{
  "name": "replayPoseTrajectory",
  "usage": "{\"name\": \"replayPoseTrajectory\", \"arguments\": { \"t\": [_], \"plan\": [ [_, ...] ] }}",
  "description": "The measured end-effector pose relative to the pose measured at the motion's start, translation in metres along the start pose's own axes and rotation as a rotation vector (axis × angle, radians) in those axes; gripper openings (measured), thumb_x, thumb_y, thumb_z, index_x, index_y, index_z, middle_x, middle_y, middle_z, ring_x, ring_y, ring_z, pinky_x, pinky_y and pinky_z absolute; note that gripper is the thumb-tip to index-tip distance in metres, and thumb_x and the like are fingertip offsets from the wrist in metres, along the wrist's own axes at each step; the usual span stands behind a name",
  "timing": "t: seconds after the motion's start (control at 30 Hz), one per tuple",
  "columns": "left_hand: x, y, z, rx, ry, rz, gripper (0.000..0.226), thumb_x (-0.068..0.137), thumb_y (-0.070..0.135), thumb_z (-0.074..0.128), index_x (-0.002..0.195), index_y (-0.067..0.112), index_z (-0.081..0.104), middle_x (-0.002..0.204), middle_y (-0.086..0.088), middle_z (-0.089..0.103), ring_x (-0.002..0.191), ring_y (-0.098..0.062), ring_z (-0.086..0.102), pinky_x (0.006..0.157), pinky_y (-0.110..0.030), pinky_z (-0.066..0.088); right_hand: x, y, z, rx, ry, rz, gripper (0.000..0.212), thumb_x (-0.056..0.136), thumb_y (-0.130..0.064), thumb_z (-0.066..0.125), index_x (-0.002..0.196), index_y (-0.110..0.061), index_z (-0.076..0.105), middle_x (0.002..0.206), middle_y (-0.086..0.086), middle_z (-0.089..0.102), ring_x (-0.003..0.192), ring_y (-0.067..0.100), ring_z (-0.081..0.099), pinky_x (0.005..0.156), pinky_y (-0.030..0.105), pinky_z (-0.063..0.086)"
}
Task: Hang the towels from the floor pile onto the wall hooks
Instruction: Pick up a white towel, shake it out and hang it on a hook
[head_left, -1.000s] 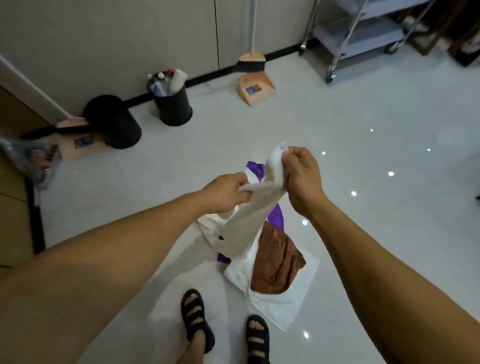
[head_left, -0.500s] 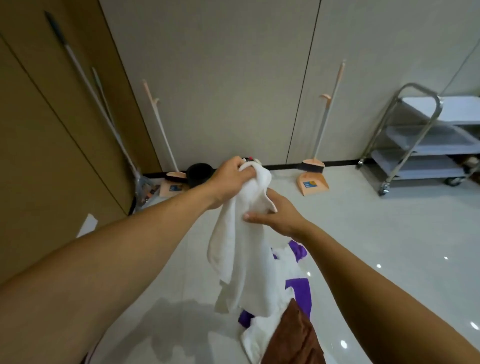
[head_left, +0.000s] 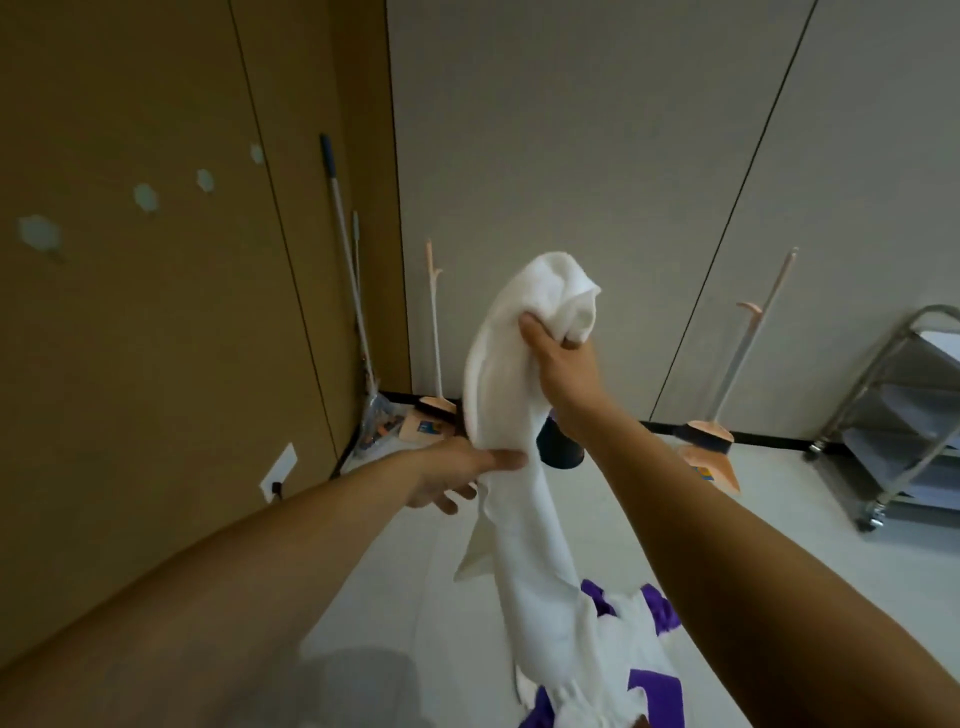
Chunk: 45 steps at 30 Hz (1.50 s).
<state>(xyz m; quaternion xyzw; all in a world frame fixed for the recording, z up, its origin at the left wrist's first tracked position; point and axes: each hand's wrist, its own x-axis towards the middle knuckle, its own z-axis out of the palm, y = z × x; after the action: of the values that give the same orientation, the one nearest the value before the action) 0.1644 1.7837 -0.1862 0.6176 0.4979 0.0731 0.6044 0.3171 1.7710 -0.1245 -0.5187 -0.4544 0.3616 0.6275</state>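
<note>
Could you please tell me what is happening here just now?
A person holds a white towel up above the floor pile. The right hand grips its bunched top, and the left hand touches it lower down with its thumb. The wall hooks on the brown wall are bare.
</note>
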Motion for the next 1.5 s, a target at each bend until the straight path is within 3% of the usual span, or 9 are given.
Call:
{"name": "replayPoseTrajectory", "arguments": {
  "t": [0.13, 0.27, 0.4, 0.57, 0.7, 0.83, 1.13, 1.3, 1.5],
  "plan": [
    [-0.014, 0.009, -0.024, -0.339, 0.098, 0.156, 0.050, 0.087, 0.034, 0.065, 0.132, 0.020, 0.051, 0.118, -0.005, 0.066, 0.108, -0.028, 0.060, 0.095, -0.049, 0.049, -0.006, -0.027, 0.032, 0.040, -0.068, -0.100, 0.032, 0.079, -0.043, 0.076, 0.105, -0.036, 0.059, 0.094, -0.016, 0.072, 0.089, 0.004, 0.069, 0.067, 0.020, 0.056],
    [-0.042, 0.024, -0.063, -0.599, 0.034, 0.367, 0.041, 0.077, 0.026, 0.064, 0.117, 0.017, 0.066, 0.111, -0.014, 0.070, 0.108, -0.035, 0.063, 0.099, -0.055, 0.045, -0.015, -0.031, 0.042, -0.085, -0.304, -0.005, 0.066, 0.075, -0.051, 0.075, 0.130, -0.022, 0.054, 0.118, -0.002, 0.069, 0.106, 0.018, 0.067, 0.086, 0.037, 0.056],
    [-0.070, 0.035, -0.101, -0.729, 0.011, 0.444, 0.047, 0.074, 0.025, 0.065, 0.119, 0.012, 0.065, 0.117, -0.020, 0.066, 0.112, -0.039, 0.061, 0.099, -0.056, 0.044, -0.024, -0.016, 0.062, 0.067, -0.534, 0.309, 0.063, 0.084, -0.058, 0.059, 0.134, -0.020, 0.052, 0.123, 0.008, 0.067, 0.111, 0.027, 0.065, 0.089, 0.044, 0.054],
    [-0.093, 0.022, -0.130, -0.521, 0.246, 0.409, 0.038, 0.084, 0.011, 0.061, 0.122, 0.014, 0.057, 0.116, -0.018, 0.065, 0.106, -0.035, 0.062, 0.096, -0.050, 0.048, -0.025, -0.006, 0.104, -0.128, -0.364, 0.305, 0.060, 0.080, -0.052, 0.070, 0.127, -0.016, 0.058, 0.120, 0.009, 0.067, 0.106, 0.027, 0.065, 0.096, 0.046, 0.051],
    [-0.106, -0.007, -0.144, -0.338, 0.316, 0.317, 0.041, 0.086, 0.020, 0.066, 0.125, 0.015, 0.056, 0.112, -0.012, 0.068, 0.098, -0.029, 0.066, 0.087, -0.042, 0.055, -0.027, -0.001, 0.125, -0.048, -0.279, 0.272, 0.022, 0.088, -0.039, 0.066, 0.102, -0.023, 0.066, 0.100, 0.006, 0.073, 0.086, 0.020, 0.072, 0.065, 0.030, 0.057],
    [-0.123, -0.034, -0.150, -0.309, 0.282, 0.213, 0.043, 0.085, 0.031, 0.069, 0.116, 0.002, 0.061, 0.092, -0.013, 0.068, 0.080, -0.028, 0.063, 0.076, -0.038, 0.048, -0.028, -0.011, 0.149, 0.094, -0.142, 0.331, 0.018, 0.089, -0.041, 0.063, 0.096, -0.025, 0.063, 0.092, 0.002, 0.072, 0.082, 0.019, 0.070, 0.056, 0.029, 0.053],
    [-0.141, -0.039, -0.178, -0.408, 0.453, 0.333, 0.017, 0.097, 0.030, 0.053, 0.106, 0.019, 0.062, 0.101, -0.009, 0.070, 0.088, -0.028, 0.067, 0.075, -0.041, 0.057, -0.045, -0.029, 0.159, 0.197, -0.400, 0.392, 0.053, 0.085, -0.058, 0.058, 0.121, -0.020, 0.061, 0.115, 0.009, 0.070, 0.106, 0.025, 0.068, 0.086, 0.040, 0.053],
    [-0.145, -0.038, -0.207, -0.588, 0.637, 0.436, 0.028, 0.096, 0.031, 0.051, 0.119, 0.018, 0.061, 0.096, -0.003, 0.071, 0.087, -0.022, 0.067, 0.070, -0.035, 0.055, -0.052, -0.036, 0.144, 0.212, -0.436, 0.396, 0.051, 0.080, -0.043, 0.066, 0.124, -0.017, 0.064, 0.121, 0.014, 0.067, 0.113, 0.033, 0.063, 0.100, 0.049, 0.046],
    [-0.152, -0.051, -0.212, -0.590, -0.028, 0.463, 0.057, 0.084, 0.009, 0.067, 0.136, 0.023, 0.048, 0.130, -0.016, 0.059, 0.117, -0.036, 0.058, 0.093, -0.050, 0.050, -0.056, -0.037, 0.140, 0.268, -0.366, 0.420, 0.043, 0.083, -0.031, 0.059, 0.122, -0.012, 0.061, 0.120, 0.017, 0.067, 0.110, 0.036, 0.063, 0.090, 0.048, 0.051]
  ]
}}
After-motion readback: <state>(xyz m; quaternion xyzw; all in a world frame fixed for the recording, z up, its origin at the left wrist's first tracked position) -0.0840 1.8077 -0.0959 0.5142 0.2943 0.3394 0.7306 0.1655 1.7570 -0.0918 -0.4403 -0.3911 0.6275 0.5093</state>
